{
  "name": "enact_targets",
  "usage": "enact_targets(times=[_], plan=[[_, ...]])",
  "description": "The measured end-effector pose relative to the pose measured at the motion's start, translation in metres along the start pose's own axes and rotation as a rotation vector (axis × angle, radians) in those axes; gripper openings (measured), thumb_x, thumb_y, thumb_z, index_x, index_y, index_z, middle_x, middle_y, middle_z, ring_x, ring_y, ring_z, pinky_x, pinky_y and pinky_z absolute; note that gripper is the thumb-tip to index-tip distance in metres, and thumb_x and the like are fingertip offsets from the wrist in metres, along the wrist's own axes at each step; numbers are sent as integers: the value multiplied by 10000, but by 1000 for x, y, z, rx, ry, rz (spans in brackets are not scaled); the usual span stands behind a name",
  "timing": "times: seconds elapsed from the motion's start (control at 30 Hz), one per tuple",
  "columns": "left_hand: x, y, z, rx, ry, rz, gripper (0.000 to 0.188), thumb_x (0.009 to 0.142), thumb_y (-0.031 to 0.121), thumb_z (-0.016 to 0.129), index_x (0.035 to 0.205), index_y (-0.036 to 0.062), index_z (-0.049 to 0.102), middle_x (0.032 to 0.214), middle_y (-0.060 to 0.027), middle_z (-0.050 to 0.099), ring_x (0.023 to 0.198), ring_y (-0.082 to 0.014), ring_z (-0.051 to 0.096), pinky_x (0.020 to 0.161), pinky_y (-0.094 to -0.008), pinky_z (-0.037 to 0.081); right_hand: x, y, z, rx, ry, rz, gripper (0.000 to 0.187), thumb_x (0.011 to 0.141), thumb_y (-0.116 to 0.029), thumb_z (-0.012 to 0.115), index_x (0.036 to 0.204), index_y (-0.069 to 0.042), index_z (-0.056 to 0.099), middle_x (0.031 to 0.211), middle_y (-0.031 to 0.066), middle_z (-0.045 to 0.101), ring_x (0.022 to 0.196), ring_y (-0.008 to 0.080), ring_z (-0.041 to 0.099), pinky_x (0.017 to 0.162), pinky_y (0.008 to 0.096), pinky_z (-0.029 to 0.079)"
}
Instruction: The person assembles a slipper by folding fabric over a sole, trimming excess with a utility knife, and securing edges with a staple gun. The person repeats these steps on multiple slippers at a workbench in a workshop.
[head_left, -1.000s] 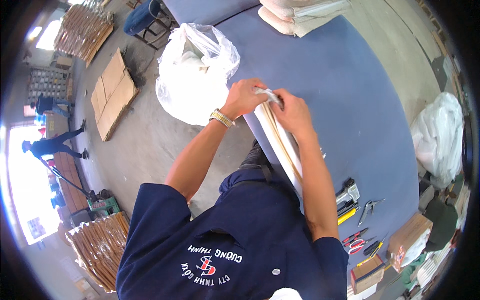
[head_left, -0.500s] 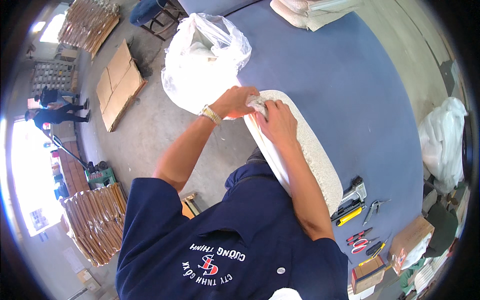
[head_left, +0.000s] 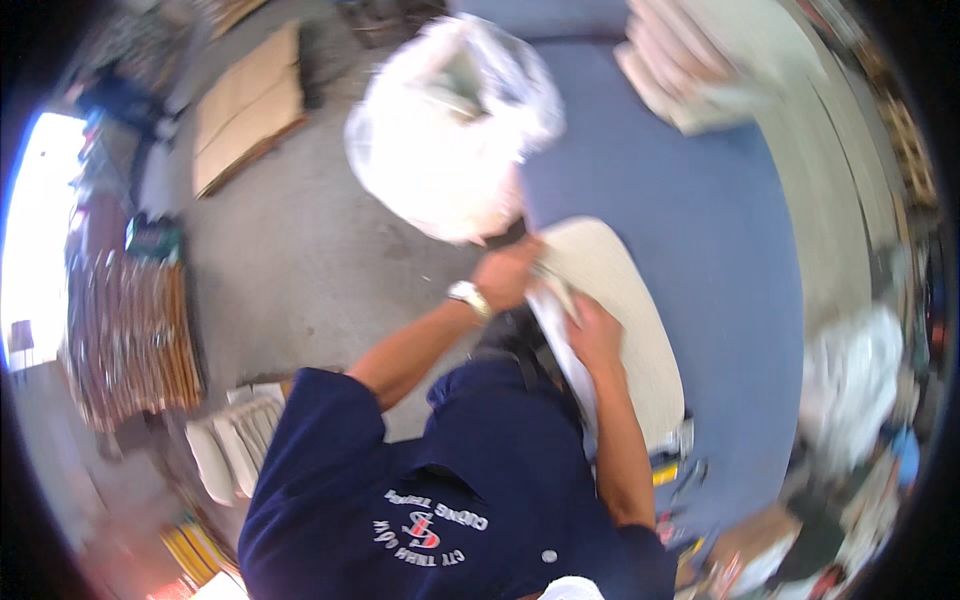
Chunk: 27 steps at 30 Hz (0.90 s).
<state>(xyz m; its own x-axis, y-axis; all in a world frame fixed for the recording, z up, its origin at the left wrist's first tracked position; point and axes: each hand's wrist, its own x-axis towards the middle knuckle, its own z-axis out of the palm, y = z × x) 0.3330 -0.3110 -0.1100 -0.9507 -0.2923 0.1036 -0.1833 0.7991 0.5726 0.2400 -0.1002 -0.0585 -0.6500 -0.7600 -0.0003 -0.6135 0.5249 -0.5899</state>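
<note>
Your pad (head_left: 640,320) lies at the centre-right of the frame on the blue table (head_left: 715,230), its long axis slanting from upper centre toward lower right. Its broad face spreads to the right of your 2 hands. Your right hand (head_left: 597,333) is nearer its middle, fingers closed on the pale flap (head_left: 558,292) along the left edge; your left hand (head_left: 507,272) sits by the upper-left corner, its fingers too blurred to tell.

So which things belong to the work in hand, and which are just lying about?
In the work:
cream pad, with the left hand and right hand at its edge
blue-grey table being worked at

Apparently lying about:
flattened cardboard
white plastic bundle at far right
wrapped stack at left
</note>
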Motion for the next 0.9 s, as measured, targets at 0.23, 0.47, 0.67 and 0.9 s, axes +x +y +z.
enact_targets(times=[0.23, 0.47, 0.67, 0.9], plan=[[52, 1, 34, -48, 37, 76, 570, 730, 69, 740, 1286, 22, 625, 1466, -181, 582, 1135, -353, 667, 945, -432, 576, 30, 36, 16, -97, 86, -61, 285, 833, -196, 766, 1053, -52, 657, 1036, 156, 619, 990, 405, 608, 851, 535, 475], [81, -12, -15, 9, -257, 370, 338, 810, 117, 696, 1140, 47, 715, 1098, -163, 709, 1049, -339, 694, 834, -445, 596, 69, 11, 43, -122, 243, -99, 481, 827, -215, 802, 1252, -45, 655, 1324, 208, 626, 1249, 418, 555, 1079, 532, 404], [95, -46, 2, 47, -311, 296, 366, 823, 244, 756, 1148, 94, 682, 906, -220, 718, 878, -414, 712, 802, -500, 582, 77, 18, 66, -114, 251, -105, 331, 849, -172, 784, 1155, -74, 702, 1313, 127, 664, 1251, 344, 589, 1131, 520, 403], [108, -44, 3, 0, -315, 420, 306, 842, 246, 732, 1122, 125, 757, 940, -174, 763, 897, -368, 745, 816, -469, 604, 74, 20, 68, -226, 402, -64, 262, 853, -136, 776, 1106, -133, 709, 1216, 24, 725, 1080, 339, 671, 936, 443, 563]])
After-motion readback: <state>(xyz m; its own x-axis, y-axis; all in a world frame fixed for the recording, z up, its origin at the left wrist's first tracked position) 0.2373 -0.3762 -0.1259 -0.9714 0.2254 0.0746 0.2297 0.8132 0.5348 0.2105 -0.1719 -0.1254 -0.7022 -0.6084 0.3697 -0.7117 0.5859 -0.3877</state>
